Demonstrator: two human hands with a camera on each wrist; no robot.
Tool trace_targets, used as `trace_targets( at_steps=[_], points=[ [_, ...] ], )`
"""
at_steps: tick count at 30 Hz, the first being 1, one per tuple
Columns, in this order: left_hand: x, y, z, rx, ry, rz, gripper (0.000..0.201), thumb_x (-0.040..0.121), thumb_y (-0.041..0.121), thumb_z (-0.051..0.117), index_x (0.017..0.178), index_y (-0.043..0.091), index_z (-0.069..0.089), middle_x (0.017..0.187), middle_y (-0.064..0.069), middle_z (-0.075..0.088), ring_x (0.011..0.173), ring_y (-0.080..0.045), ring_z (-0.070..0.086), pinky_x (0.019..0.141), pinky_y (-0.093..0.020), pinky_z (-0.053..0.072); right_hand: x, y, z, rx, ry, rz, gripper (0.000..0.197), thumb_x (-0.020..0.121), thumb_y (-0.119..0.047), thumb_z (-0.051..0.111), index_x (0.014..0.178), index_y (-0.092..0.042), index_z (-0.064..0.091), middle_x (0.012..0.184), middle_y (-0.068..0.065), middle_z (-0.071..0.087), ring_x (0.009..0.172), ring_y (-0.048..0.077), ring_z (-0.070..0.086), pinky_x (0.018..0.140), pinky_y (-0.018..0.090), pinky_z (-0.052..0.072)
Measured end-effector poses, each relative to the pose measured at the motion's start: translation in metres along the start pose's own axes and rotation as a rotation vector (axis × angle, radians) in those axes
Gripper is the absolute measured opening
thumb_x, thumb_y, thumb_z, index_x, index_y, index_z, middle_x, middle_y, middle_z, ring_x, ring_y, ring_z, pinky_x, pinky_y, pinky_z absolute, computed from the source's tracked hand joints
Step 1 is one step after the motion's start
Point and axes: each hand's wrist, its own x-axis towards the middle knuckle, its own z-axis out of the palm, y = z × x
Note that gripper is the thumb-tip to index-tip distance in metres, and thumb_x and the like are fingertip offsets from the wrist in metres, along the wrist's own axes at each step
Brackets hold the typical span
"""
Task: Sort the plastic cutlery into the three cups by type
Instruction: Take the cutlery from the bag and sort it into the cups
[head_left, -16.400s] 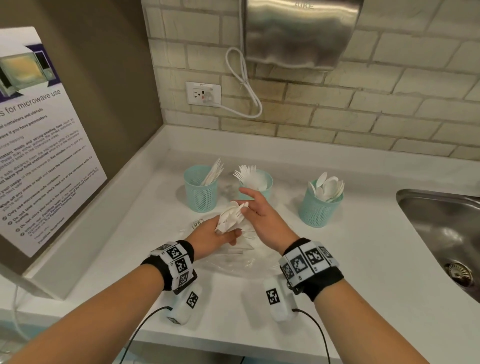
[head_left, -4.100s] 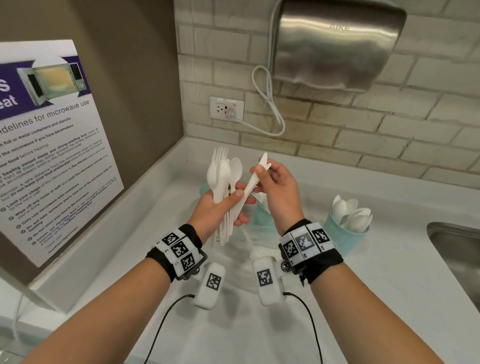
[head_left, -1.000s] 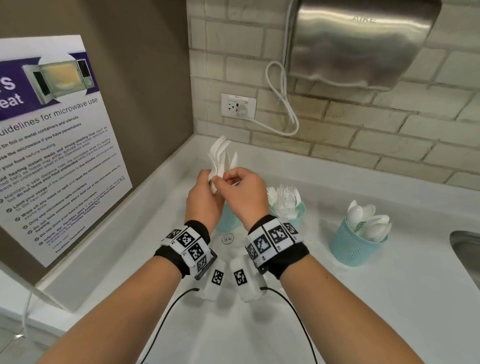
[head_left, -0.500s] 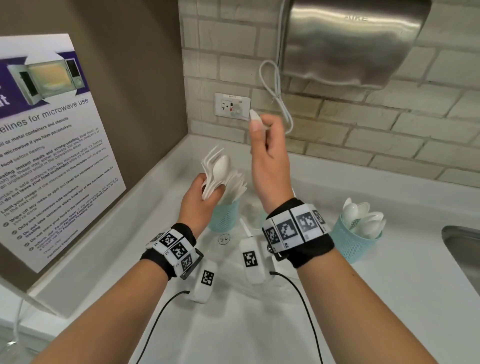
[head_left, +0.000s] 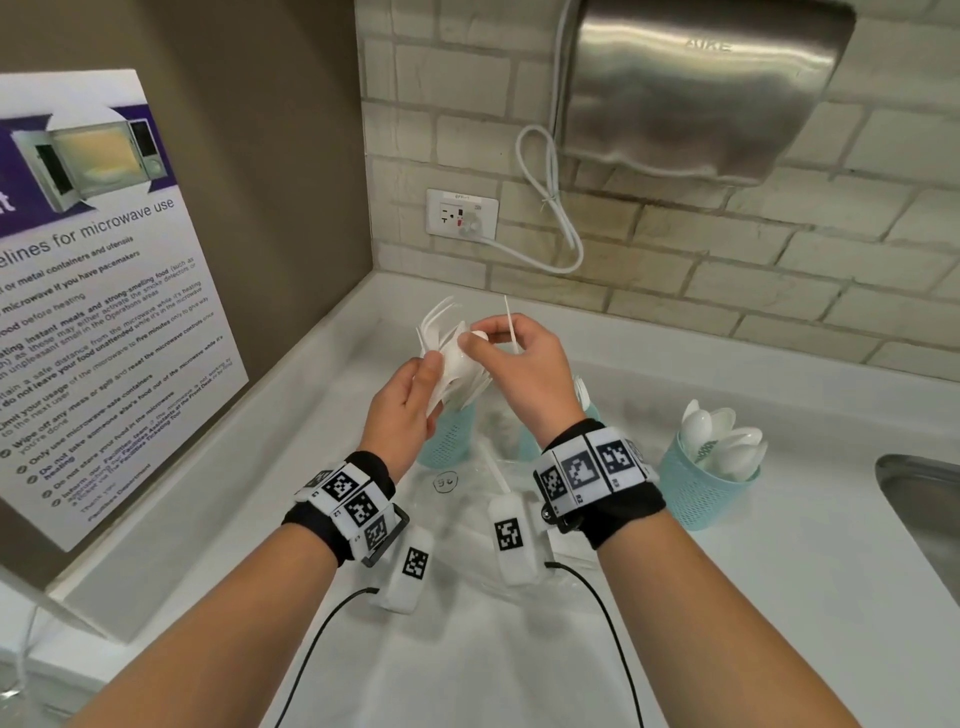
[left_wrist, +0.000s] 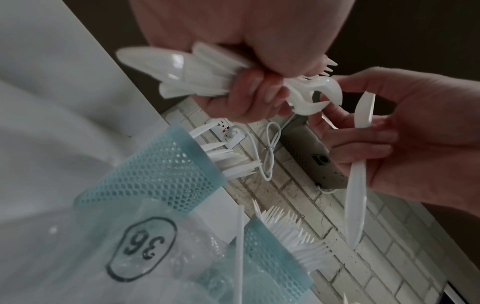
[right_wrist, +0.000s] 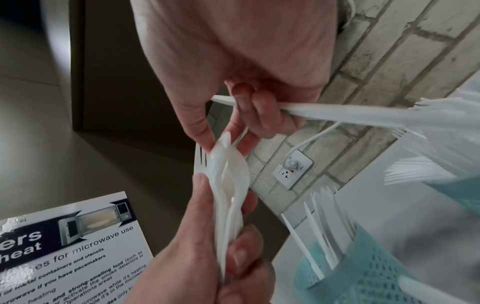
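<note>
Now my left hand (head_left: 402, 397) grips the mixed bundle (head_left: 451, 358) upright; right hand (head_left: 524, 374), holding one knife (left_wrist: 359, 164), pinches a spoon bowl (right_wrist: 228, 164) at the bundle's top. Spoon cup (head_left: 701, 488) sits far right on the table.

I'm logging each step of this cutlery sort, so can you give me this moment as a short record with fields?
left hand: grips a mixed bundle of spoons and forks
right hand: holds a knife in its curled fingers; thumb and forefinger pinch a spoon in the bundle
knife cup: left, holds knives
fork cup: middle, holds forks
spoon cup: right, holds spoons
bag: clear plastic, marked 36, on the counter
</note>
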Motion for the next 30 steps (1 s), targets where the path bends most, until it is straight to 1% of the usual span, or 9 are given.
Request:
trace_targets(
  at_steps=[3, 6, 8, 13, 16, 19, 24, 28, 30],
  points=[
    [0.001, -0.002, 0.0, 0.036, 0.037, 0.012, 0.041, 0.095, 0.053, 0.038, 0.099, 0.02, 0.063, 0.069, 0.005, 0.054, 0.052, -0.006, 0.045, 0.052, -0.025, 0.039, -0.001, 0.003, -0.001, 0.015, -0.01, 0.006, 0.012, 0.081, -0.014, 0.069, 0.092, -0.013, 0.063, 0.083, -0.01, 0.06, 0.079, 0.001, 0.057, 0.068, 0.002, 0.042],
    [-0.001, -0.004, 0.002, 0.075, 0.067, 0.029, 0.038, 0.095, 0.053, 0.037, 0.095, 0.025, 0.063, 0.069, 0.005, 0.058, 0.052, -0.003, 0.05, 0.051, -0.021, 0.042, 0.0, 0.004, 0.0, -0.026, -0.006, 0.022, 0.016, 0.082, -0.013, 0.066, 0.097, -0.016, 0.062, 0.085, -0.01, 0.057, 0.08, 0.004, 0.055, 0.07, 0.013, 0.041],
    [-0.001, -0.004, 0.003, 0.094, 0.08, 0.042, 0.036, 0.092, 0.059, 0.037, 0.089, 0.033, 0.063, 0.075, 0.002, 0.064, 0.061, -0.008, 0.058, 0.057, -0.028, 0.049, 0.001, 0.002, 0.0, -0.085, -0.021, 0.035, 0.016, 0.082, -0.016, 0.064, 0.097, -0.017, 0.065, 0.083, -0.012, 0.057, 0.078, 0.004, 0.055, 0.069, 0.015, 0.041],
    [0.001, -0.006, 0.001, 0.155, 0.07, 0.061, 0.033, 0.087, 0.068, 0.036, 0.079, 0.048, 0.061, 0.085, -0.003, 0.069, 0.082, -0.025, 0.067, 0.076, -0.044, 0.057, 0.006, -0.003, 0.0, -0.211, -0.075, 0.082, 0.01, 0.078, -0.026, 0.068, 0.076, -0.017, 0.069, 0.067, -0.008, 0.059, 0.065, 0.009, 0.056, 0.067, 0.025, 0.044],
    [0.001, -0.006, 0.0, 0.197, 0.045, 0.062, 0.043, 0.081, 0.074, 0.034, 0.082, 0.04, 0.06, 0.085, -0.009, 0.069, 0.08, -0.027, 0.065, 0.076, -0.048, 0.056, 0.011, -0.001, -0.002, -0.265, -0.149, 0.093, 0.024, 0.077, -0.027, 0.072, 0.061, -0.013, 0.062, 0.059, -0.003, 0.055, 0.058, 0.014, 0.051, 0.064, 0.03, 0.042],
    [-0.001, -0.002, -0.001, 0.137, 0.027, 0.015, 0.037, 0.09, 0.062, 0.04, 0.086, 0.033, 0.062, 0.081, -0.005, 0.064, 0.074, -0.017, 0.058, 0.07, -0.037, 0.053, 0.018, -0.004, -0.01, -0.199, -0.199, 0.126, 0.019, 0.078, -0.026, 0.075, 0.064, -0.017, 0.065, 0.068, -0.002, 0.063, 0.067, 0.013, 0.059, 0.072, 0.029, 0.048],
    [-0.005, -0.002, -0.004, -0.032, -0.01, -0.078, 0.029, 0.093, 0.049, 0.043, 0.09, 0.028, 0.064, 0.081, -0.001, 0.055, 0.072, -0.012, 0.05, 0.06, -0.022, 0.043, 0.029, -0.015, -0.026, -0.293, -0.238, 0.023, 0.018, 0.085, -0.026, 0.069, 0.074, -0.012, 0.07, 0.069, -0.006, 0.065, 0.054, -0.009, 0.055, 0.057, 0.002, 0.039],
    [-0.007, -0.003, -0.007, 0.007, -0.043, -0.068, 0.033, 0.097, 0.046, 0.036, 0.092, 0.027, 0.061, 0.069, 0.002, 0.048, 0.057, -0.007, 0.043, 0.047, -0.013, 0.038, 0.029, -0.023, -0.03, -0.393, -0.376, 0.016, 0.02, 0.081, -0.023, 0.073, 0.082, -0.003, 0.073, 0.07, -0.002, 0.067, 0.064, 0.002, 0.057, 0.065, 0.012, 0.043],
    [-0.007, -0.002, -0.009, 0.019, -0.072, -0.074, 0.033, 0.097, 0.046, 0.035, 0.09, 0.026, 0.06, 0.067, 0.001, 0.046, 0.056, -0.009, 0.042, 0.045, -0.014, 0.037, 0.03, -0.026, -0.032, -0.472, -0.439, 0.044, 0.029, 0.08, -0.026, 0.074, 0.082, 0.003, 0.071, 0.052, -0.011, 0.057, 0.046, -0.003, 0.046, 0.049, 0.009, 0.034]
  ],
)
